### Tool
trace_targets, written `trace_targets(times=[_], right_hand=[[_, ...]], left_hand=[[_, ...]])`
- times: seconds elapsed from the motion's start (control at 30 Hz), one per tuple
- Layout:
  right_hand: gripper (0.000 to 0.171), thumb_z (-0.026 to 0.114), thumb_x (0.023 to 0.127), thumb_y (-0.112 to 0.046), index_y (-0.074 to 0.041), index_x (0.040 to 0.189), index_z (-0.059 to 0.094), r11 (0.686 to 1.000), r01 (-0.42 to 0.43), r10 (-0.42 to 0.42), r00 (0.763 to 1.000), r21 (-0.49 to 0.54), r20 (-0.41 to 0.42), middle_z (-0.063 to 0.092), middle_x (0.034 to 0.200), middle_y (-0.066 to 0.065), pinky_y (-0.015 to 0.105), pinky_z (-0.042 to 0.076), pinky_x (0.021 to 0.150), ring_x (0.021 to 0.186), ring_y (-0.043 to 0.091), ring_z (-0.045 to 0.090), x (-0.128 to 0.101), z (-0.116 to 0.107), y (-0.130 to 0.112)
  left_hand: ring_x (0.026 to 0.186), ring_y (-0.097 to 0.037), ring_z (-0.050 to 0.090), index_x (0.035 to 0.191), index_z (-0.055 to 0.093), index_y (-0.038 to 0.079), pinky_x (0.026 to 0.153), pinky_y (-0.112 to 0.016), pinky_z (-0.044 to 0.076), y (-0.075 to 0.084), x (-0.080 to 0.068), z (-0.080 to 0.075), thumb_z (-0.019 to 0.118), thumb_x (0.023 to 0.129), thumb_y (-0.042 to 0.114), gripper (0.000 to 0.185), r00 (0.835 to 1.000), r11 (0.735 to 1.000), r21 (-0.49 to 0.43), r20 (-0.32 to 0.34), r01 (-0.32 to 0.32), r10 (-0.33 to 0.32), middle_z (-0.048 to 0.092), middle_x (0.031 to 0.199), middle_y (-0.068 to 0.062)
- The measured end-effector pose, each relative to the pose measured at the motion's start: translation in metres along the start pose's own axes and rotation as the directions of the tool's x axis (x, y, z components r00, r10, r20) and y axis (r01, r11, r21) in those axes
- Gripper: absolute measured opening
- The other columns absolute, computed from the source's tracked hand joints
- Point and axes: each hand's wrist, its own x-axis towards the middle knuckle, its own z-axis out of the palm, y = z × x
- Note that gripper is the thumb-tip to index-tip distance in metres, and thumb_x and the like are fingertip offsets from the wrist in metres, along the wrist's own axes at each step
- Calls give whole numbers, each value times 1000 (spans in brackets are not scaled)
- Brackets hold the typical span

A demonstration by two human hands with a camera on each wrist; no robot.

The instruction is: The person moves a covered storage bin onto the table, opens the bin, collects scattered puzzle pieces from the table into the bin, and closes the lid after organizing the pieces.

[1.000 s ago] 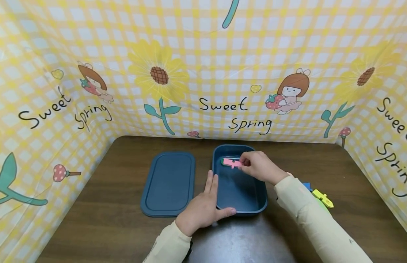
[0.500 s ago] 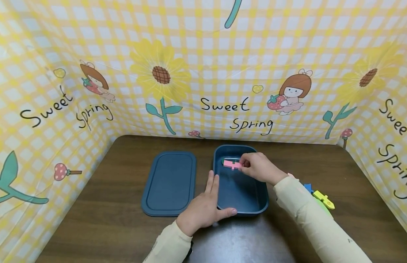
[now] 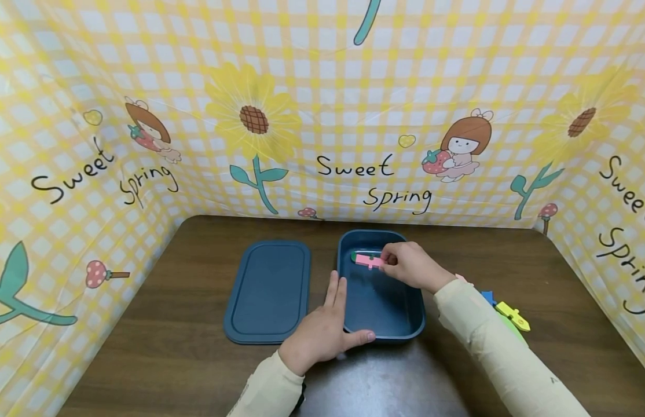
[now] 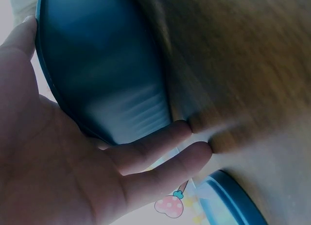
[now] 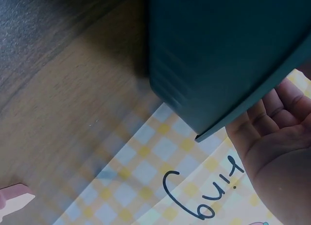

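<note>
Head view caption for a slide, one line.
Right hand pinches a pink piece at the open blue box, left hand against it.

Left hand [image 3: 322,331] splayed, right [image 3: 412,265] pinched

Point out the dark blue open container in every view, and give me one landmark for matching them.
Head: the dark blue open container sits just right of centre, in the lower half, right of its lid.
Left wrist: upper left, cut off at the top, beside the left hand.
Right wrist: upper right, cut off by the frame, above the right hand.
Shared landmark: the brown wood-grain tabletop.
</note>
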Motion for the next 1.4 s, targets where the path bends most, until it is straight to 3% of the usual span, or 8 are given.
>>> trace_targets(times=[0.37, 0.63, 0.77, 1.03, 1.4], right_hand=[[7, 74, 94, -15, -10, 95, 71, 1000, -24, 24, 1000, -7, 11, 60, 79, 0, 31, 49, 63, 69, 17, 54, 4, 1, 3], [7, 74, 94, -16, -10, 95, 70, 999, -36, 37, 999, -21, 26, 60, 80, 0, 30, 49, 63, 70, 17, 55, 6, 4, 6], [9, 75, 94, -16, -9, 96, 70, 999, -32, 33, 999, -44, 20, 62, 82, 0, 30, 51, 65, 70, 17, 56, 10, 7, 7], [38, 75, 94, -20, -1, 126, 66, 988, -76, 83, 995, -134, 48, 64, 88, 4, 32, 55, 69, 72, 18, 58, 16, 14, 5], [31, 69, 98, -15, 1, 125, 67, 999, -48, 46, 985, -4, -163, 68, 99, 9, 39, 55, 74, 84, 23, 62, -10, -20, 9]], left_hand=[[111, -38, 63, 163, 1, 9, 79, -45, 53, 0, -1, 0, 63, 87, 71, 116, 1000, 1000, 7, -3, -2, 2, -14, 168, -8], [96, -31, 67, 163, 3, 7, 67, -37, 51, 1, 0, 0, 64, 87, 70, 116, 1000, 1000, -3, -3, -18, 18, -14, 168, -9], [97, -30, 67, 163, 2, 7, 68, -37, 52, 1, 0, 0, 64, 87, 70, 116, 1000, 1000, -4, -2, -18, 18, -14, 168, -9], [98, -30, 67, 163, 3, 8, 73, -40, 54, -1, 0, 0, 64, 86, 71, 117, 1000, 1000, -2, -4, -6, 6, -14, 168, -8], [99, -30, 68, 163, 2, 8, 74, -41, 54, -1, 1, 1, 65, 86, 70, 117, 1000, 1000, 0, -8, -6, 6, -14, 168, -8]])
